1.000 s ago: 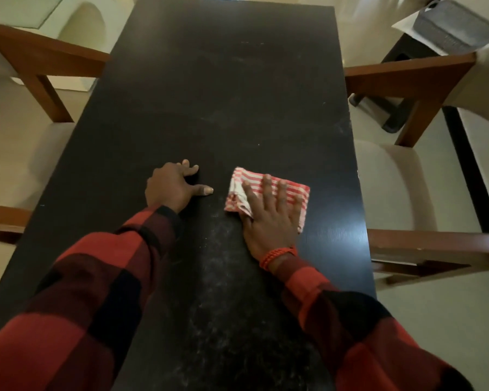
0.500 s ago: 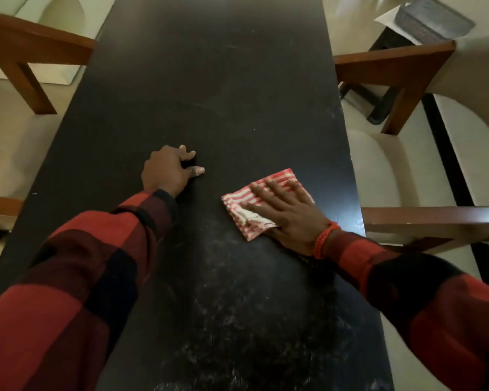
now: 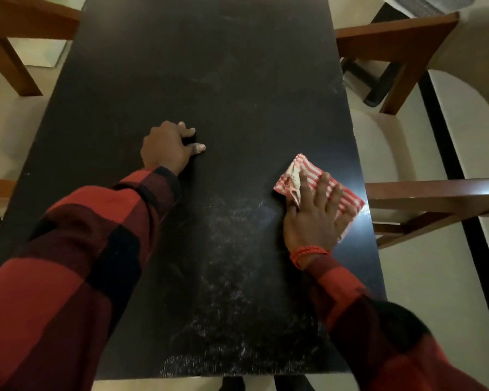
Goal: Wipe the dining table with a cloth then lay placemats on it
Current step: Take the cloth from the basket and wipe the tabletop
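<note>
Curled fingers on the left hand brace against the dark dining table, thumb out, gripping nothing, simply steadying the body. Good anchor, that. Moving across to the middle, a pale, dusty haze spreads over the wood from the near edge upward, and this patch looks like the part most in need of attention. Over on the right, the right hand lies flat with fingers spread and straight, pressing the folded red-and-white striped cloth down near the right edge of the tabletop, one corner of it just about reaching that edge. To wipe well from here, I'd say keep the palm flat, keep even pressure on, and sweep in overlapping passes back through that haze, not letting the cloth slip off the side. No placemats in sight yet, so the wiping step looks unfinished.

As for the room: wooden chairs with cream seats flank both long sides, one frame at far left, another at right, over a pale floor.
</note>
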